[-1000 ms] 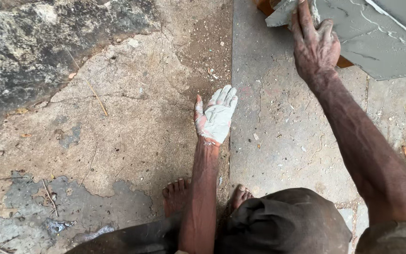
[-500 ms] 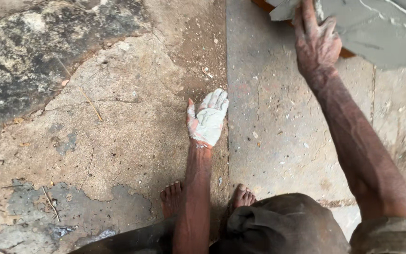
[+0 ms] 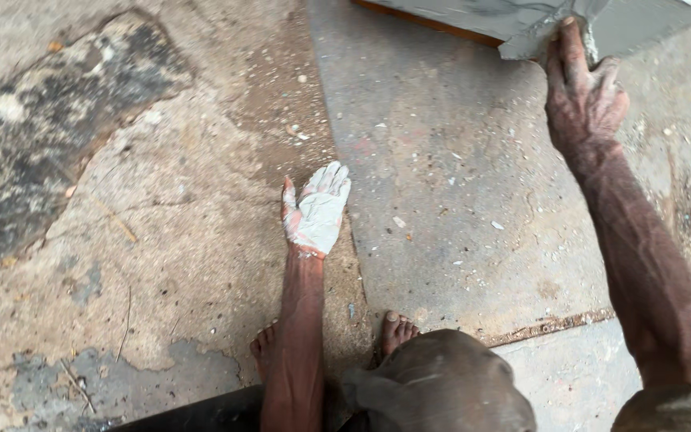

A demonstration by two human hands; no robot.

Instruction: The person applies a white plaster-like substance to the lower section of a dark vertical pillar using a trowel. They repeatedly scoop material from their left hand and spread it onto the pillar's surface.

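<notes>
The left hand (image 3: 316, 210) hangs open, palm up, over the floor (image 3: 161, 240), above the seam where rough ground on the left meets a smoother slab (image 3: 457, 200) on the right. Far right and farther ahead, the right hand (image 3: 584, 96) rests on the near edge of a flat board (image 3: 593, 24). Two bare feet (image 3: 397, 330) stand nearest, below the left hand.

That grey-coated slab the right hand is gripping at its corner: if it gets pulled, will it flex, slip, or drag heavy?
The slab looks flat and straight-edged, so probably stiff, not floppy. Its grey coating looks like the pale paste on the left hand, so the grip of the right hand may be slippery. It runs past the picture's edge, so likely heavy to drag.
</notes>
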